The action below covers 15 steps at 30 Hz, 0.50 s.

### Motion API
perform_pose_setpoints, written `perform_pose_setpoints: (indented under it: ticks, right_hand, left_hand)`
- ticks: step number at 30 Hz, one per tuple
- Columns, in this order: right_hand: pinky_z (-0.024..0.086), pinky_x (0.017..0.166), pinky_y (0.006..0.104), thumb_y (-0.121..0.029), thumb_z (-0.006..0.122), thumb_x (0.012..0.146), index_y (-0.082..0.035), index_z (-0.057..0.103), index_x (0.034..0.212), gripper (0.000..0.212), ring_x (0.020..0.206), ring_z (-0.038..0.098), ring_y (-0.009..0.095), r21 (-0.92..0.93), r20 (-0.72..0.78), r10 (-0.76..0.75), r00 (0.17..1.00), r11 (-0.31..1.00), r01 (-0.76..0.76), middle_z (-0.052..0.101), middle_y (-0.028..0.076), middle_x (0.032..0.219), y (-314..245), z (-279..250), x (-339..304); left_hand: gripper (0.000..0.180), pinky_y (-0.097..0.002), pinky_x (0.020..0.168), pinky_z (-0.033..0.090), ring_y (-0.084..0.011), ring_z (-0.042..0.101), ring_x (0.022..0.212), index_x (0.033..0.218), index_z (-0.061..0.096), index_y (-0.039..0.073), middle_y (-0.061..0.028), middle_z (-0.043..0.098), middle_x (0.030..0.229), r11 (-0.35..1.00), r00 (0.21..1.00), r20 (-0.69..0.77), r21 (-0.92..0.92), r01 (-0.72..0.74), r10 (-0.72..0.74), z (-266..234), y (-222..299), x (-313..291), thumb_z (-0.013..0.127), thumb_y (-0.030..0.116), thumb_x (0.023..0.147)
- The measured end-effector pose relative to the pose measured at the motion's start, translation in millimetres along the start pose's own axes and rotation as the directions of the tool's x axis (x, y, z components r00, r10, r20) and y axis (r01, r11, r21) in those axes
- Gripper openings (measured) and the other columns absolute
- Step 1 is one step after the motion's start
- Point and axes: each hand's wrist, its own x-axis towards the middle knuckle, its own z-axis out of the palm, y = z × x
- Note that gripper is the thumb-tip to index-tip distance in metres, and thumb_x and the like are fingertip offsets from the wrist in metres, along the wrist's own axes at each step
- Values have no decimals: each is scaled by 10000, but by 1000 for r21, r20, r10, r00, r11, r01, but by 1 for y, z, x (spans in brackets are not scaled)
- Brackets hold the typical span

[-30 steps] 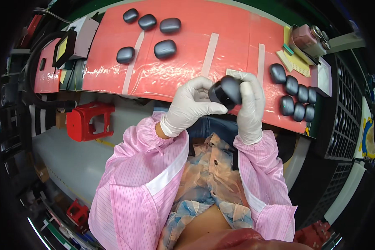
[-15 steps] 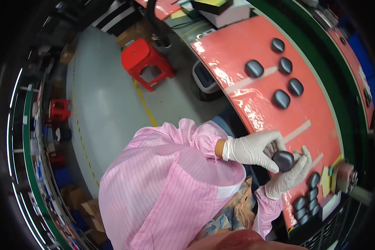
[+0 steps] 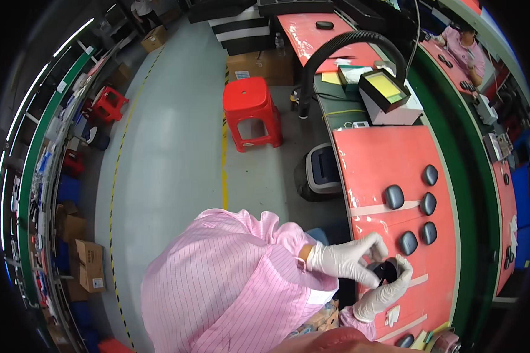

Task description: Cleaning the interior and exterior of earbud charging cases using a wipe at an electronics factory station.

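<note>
Held case: one dark rounded case (image 3: 386,272) is between the two gloved hands, above the near edge of the red mat (image 3: 388,156).
Right hand (image 3: 388,291): grasping the case, its fingers curled up around the far side.
Left hand (image 3: 347,259): cupped at the near side, thumb and fingertips close against the case; whether they grip it or only steady it cannot be told.
Just changed: the view has swung to the person's left, bringing the red stool (image 3: 248,100) nearer the middle; the case now shows a blacker, shinier face than half a second ago, so it seems to have been turned.
Meaning: the case is apparently being handled or looked over, not yet set down.
Loose cases: five similar cases (image 3: 394,197) lie apart in the same grouping as before, beyond the hands.
Beside right hand: a white scrap (image 3: 393,316) lies on the mat.
</note>
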Motion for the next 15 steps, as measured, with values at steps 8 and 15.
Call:
perform_pose_setpoints:
  ticks: [8, 15]
  right_hand:
    - [447, 887, 353, -171, 500, 973, 35, 603, 1090, 259, 965, 596, 270, -543, 433, -347, 832, 636, 548, 614, 159, 1035, -2, 29, 13]
    - [521, 750, 330, -33, 516, 918, 48, 613, 999, 150, 808, 628, 243, -472, 187, -169, 968, 848, 240, 641, 153, 938, 7, -20, -22]
  left_hand:
    - [445, -274, 691, 552, -176, 654, 874, 1295, 490, -33, -137, 640, 1052, 795, 926, 295, -491, 357, -234, -89, 12, -28, 521, 213, 926]
    - [386, -409, 775, 575, -324, 594, 991, 972, 558, -25, -198, 567, 1035, 96, 768, -370, -921, -378, -523, -293, -15, 7, 788, 194, 752]
